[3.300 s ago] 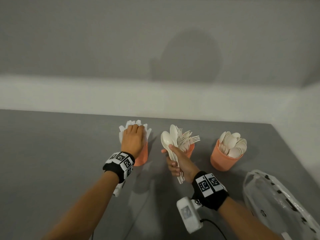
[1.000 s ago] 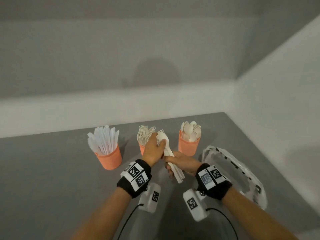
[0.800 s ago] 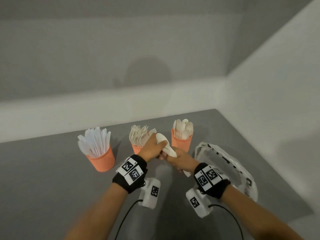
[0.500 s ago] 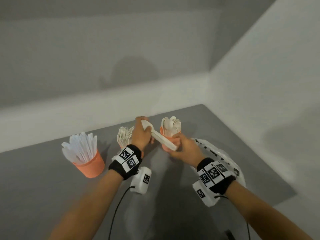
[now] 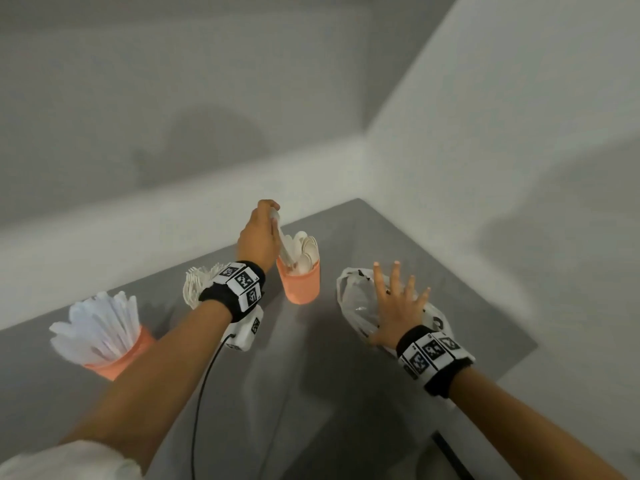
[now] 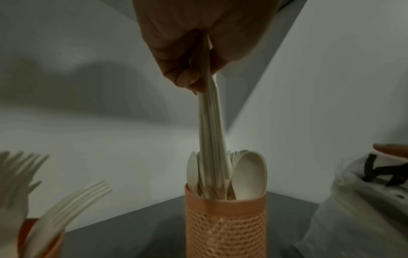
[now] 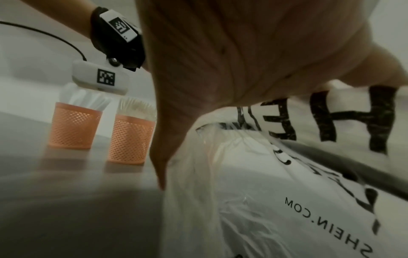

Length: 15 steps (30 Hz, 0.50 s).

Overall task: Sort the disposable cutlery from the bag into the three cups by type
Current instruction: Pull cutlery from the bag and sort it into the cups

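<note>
My left hand (image 5: 260,233) grips a bunch of white spoons (image 6: 210,139) by their bowl ends, handles pointing down into the right orange cup (image 5: 300,285), which holds several spoons (image 5: 306,252). In the left wrist view the handles reach inside the spoon cup (image 6: 226,225). The middle cup, mostly hidden behind my left wrist, holds forks (image 5: 201,284); the left cup (image 5: 119,358) holds white knives (image 5: 98,327). My right hand (image 5: 398,299) is spread flat, fingers straight, over the white plastic bag (image 5: 356,303). Its palm (image 7: 232,61) hovers close above the bag (image 7: 276,200).
The grey table (image 5: 311,393) ends at a white wall behind the cups and on the right. A black cable (image 5: 201,386) runs from the left wrist camera across the near table. The fork cup (image 7: 130,137) and knife cup (image 7: 74,125) stand side by side.
My right hand let go of the spoon bunch and moved right, spreading over the bag. My left hand took the spoons, turned them upright and brought their handles down into the right cup.
</note>
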{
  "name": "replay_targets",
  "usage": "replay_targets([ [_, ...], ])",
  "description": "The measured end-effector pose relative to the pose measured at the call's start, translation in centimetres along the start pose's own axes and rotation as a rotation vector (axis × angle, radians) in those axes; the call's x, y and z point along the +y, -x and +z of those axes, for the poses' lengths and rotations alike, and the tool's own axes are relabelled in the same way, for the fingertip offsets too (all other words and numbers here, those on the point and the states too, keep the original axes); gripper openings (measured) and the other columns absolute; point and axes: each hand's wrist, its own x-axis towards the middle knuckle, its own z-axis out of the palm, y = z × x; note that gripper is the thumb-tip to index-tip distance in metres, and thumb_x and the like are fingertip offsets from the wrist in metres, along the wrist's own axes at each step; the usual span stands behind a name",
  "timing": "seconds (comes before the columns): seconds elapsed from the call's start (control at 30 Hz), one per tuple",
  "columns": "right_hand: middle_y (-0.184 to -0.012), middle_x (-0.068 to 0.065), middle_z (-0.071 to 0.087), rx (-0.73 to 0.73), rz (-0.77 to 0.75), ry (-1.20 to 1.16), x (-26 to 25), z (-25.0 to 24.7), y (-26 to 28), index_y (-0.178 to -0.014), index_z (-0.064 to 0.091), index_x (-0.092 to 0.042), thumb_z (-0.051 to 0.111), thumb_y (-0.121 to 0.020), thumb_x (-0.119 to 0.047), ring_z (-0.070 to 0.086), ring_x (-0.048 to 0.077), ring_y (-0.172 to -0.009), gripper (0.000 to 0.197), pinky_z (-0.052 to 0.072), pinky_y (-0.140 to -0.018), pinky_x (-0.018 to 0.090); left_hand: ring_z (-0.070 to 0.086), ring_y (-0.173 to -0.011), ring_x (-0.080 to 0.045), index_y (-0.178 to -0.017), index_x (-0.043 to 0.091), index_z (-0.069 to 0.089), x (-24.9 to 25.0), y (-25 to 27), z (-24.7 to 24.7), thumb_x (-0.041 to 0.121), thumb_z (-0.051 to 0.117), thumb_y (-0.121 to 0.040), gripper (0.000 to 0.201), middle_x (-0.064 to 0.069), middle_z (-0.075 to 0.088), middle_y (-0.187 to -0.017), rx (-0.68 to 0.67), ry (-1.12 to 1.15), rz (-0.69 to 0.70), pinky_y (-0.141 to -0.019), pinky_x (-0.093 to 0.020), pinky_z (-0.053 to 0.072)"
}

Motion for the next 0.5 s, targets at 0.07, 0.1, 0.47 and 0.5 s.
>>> replay_targets([
  [0.07,-0.157,0.015,-0.006,0.010,-0.011,-0.030,0.6,0.0,-0.5,-0.146,-0.020,-0.020,0.074,-0.069,-0.050,0.027,0.043,-0.137,0.125,0.029,-0.108,0.059,0.058,-0.081,-0.032,-0.118,0.011,0.043,0.1,0.0,0.6,0.012,0.033,-0.096,0.024,-0.015,0.061,-0.102,-0.016,-0.064,0.028,-0.066,-0.035,0.042],
  [0.1,-0.157,0.014,0.000,0.013,-0.019,-0.048,0.9,0.0,-0.8,-0.147,-0.018,-0.019,0.072,-0.071,-0.049,0.034,0.041,-0.134,0.122,0.034,-0.107,0.055,0.058,-0.086,-0.033,-0.118,0.010,0.044,0.1,0.0,0.9,0.012,0.033,-0.096,0.025,-0.015,0.061,-0.102,-0.018,-0.097,0.042,-0.066,-0.037,0.043],
  [0.47,-0.149,0.011,0.031,-0.108,-0.136,-0.334,4.2,0.0,-5.1,-0.138,0.035,-0.009,0.068,-0.077,-0.030,0.040,0.029,-0.130,0.072,0.036,-0.108,0.038,0.017,-0.144,-0.028,-0.143,0.007,0.031,-3.4,1.5,5.4,0.034,0.016,-0.093,0.058,-0.012,0.016,-0.156,-0.333,-0.326,0.051,-0.115,-0.041,0.020],
  [0.5,-0.150,0.012,0.026,-0.121,-0.139,-0.308,4.5,0.0,-5.3,-0.135,0.041,-0.009,0.068,-0.077,-0.032,0.039,0.030,-0.131,0.068,0.035,-0.109,0.038,0.011,-0.146,-0.027,-0.146,0.008,0.022,-3.3,1.5,5.7,0.034,0.015,-0.093,0.060,-0.011,0.008,-0.158,-0.325,-0.314,0.046,-0.117,-0.040,0.014],
])
